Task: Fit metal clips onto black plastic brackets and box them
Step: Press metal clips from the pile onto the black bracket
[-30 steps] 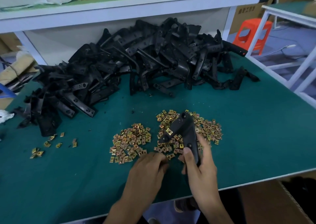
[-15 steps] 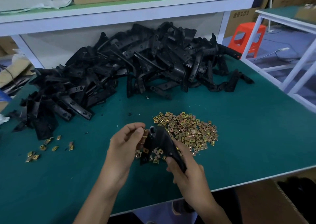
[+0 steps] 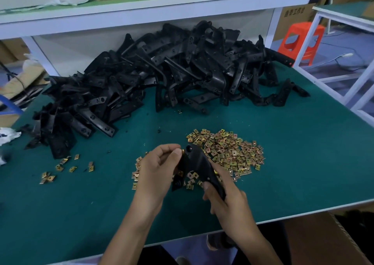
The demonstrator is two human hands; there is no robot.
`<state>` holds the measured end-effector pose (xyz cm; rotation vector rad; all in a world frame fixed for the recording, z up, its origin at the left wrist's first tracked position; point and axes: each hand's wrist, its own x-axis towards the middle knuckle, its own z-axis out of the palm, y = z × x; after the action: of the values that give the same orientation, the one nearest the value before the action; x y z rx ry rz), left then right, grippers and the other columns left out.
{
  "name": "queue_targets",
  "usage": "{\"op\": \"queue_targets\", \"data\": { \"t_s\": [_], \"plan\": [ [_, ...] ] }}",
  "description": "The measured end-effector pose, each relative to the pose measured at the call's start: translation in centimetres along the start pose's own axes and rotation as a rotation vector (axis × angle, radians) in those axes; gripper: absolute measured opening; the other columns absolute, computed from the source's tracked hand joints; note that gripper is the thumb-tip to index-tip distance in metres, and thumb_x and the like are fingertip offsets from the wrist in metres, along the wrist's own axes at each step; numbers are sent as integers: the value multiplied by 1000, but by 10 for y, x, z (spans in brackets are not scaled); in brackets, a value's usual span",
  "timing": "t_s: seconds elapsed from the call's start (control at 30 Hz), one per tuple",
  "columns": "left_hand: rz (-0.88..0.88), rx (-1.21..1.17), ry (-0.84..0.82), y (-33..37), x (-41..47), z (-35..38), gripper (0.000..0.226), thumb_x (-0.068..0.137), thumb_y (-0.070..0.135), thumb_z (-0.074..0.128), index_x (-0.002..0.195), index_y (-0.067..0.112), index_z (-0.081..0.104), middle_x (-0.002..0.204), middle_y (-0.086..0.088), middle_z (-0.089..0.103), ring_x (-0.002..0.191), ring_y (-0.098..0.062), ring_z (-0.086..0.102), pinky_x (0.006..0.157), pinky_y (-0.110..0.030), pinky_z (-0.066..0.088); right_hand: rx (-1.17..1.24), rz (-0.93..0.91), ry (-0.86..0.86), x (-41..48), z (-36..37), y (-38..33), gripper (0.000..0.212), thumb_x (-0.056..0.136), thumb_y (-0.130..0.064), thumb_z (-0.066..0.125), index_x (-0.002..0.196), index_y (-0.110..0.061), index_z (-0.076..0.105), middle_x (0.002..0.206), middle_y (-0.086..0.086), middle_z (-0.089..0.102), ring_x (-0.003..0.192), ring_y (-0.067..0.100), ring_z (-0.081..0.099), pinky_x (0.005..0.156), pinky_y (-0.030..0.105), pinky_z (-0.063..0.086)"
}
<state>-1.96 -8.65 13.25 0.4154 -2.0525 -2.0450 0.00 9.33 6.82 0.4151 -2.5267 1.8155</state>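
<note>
Now our left hand is no longer down among the loose clips, as it was a second back. It is up at the top end of the bracket, with thumb and forefinger pinching one brass-coloured clip against the edge beside the hole. Our right hand is clenched round the bracket's lower arm and holds it just in front of the big clip heap, towards its left side, above the green table. We judge the pick finished and the push-on under way. We cannot tell whether the clip is fully seated, since our thumb covers it. Behind the heap the bracket pile is large, so most of the job remains, and this piece is not boxed yet.
</note>
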Motion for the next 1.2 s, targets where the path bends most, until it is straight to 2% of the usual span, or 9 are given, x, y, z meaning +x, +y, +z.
{"op": "queue_targets", "data": {
  "t_s": [0.13, 0.3, 0.6, 0.77, 0.93, 1.03, 1.13, 1.2],
  "plan": [
    [-26, -33, 16, 1, 1, -2, 11, 96, 13, 67, 95, 20, 75, 85, 0, 77, 78, -10, 69, 70, -21, 55, 12, -23, -6, 1, 1, 3, 45, 98, -48, 53, 139, -61, 39, 81, -7, 71, 55, 12, 60, 58, 25, 50],
    [-71, -122, 21, 4, 0, -1, 11, 96, 9, 65, 96, 15, 74, 79, 2, 76, 75, -9, 69, 67, -18, 56, 71, 3, 30, 1, 1, 6, 43, 95, -51, 54, 135, -63, 42, 79, -5, 71, 53, 11, 58, 56, 19, 48],
    [-76, -96, -25, 4, 2, -9, 20, 92, 8, 69, 84, 23, 80, 79, -1, 74, 72, -12, 67, 67, -22, 56, 75, 18, -3, 1, 1, 9, 43, 101, -47, 54, 140, -58, 41, 81, -3, 71, 55, 11, 59, 55, 18, 48],
    [-51, -48, -69, 9, 3, -11, 16, 91, 6, 72, 84, 18, 80, 76, -5, 74, 68, -11, 66, 62, -21, 56, 61, 32, -19, 0, 1, 8, 44, 97, -50, 54, 136, -64, 41, 80, -3, 72, 53, 14, 59, 55, 22, 49],
    [-4, 130, -148, 13, 4, -11, 11, 90, 8, 73, 87, 17, 78, 78, -2, 77, 69, -7, 68, 63, -19, 54, -2, 27, -14, 0, 2, 8, 49, 92, -58, 52, 139, -60, 41, 79, -8, 71, 52, 12, 59, 55, 25, 49],
    [36, 161, -154, 9, -1, -7, 13, 89, 12, 76, 94, 24, 76, 84, 8, 78, 80, -2, 73, 68, -13, 53, -7, 19, 12, 0, 5, 8, 46, 96, -49, 54, 140, -57, 42, 79, -8, 71, 54, 12, 60, 55, 25, 49],
    [33, 187, -195, 0, -6, -3, 32, 83, 23, 82, 111, 29, 69, 100, 13, 77, 97, -4, 72, 79, -23, 58, -14, 13, 41, 0, 7, 8, 44, 100, -40, 56, 137, -59, 41, 80, -8, 70, 54, 13, 61, 53, 26, 49],
    [51, 217, -141, -6, -9, 1, 37, 80, 28, 82, 113, 33, 65, 99, 14, 77, 94, -4, 72, 79, -27, 59, -16, 5, 46, -1, 8, 7, 45, 102, -38, 55, 138, -58, 40, 82, -11, 71, 56, 15, 62, 53, 28, 51]
  ]
}}
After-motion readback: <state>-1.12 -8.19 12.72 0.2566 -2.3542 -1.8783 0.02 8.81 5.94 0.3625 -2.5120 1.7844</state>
